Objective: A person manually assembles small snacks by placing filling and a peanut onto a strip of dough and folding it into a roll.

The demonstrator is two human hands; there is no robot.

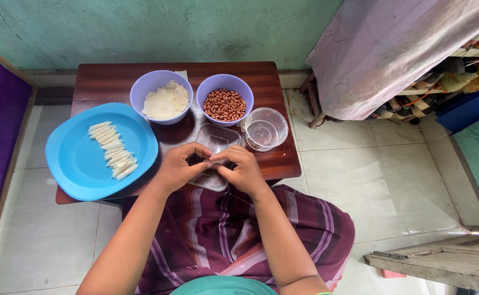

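My left hand (178,166) and my right hand (241,169) meet fingertip to fingertip over a clear rectangular plastic tray (216,141) at the near edge of a low wooden table (116,82). Both pinch something small between their fingers; my fingers hide what it is. To the left lies a blue plate (75,158) with a row of several rolled white wrappers (114,150). Behind the tray stand a purple bowl of flat white wrappers (163,98) and a purple bowl of peanuts (225,104).
A clear plastic cup (266,128) stands right of the tray. A pink cloth (392,49) drapes over a rack of shoes at the right. The floor is pale tile; a wooden plank (442,265) lies at lower right. A green wall runs behind the table.
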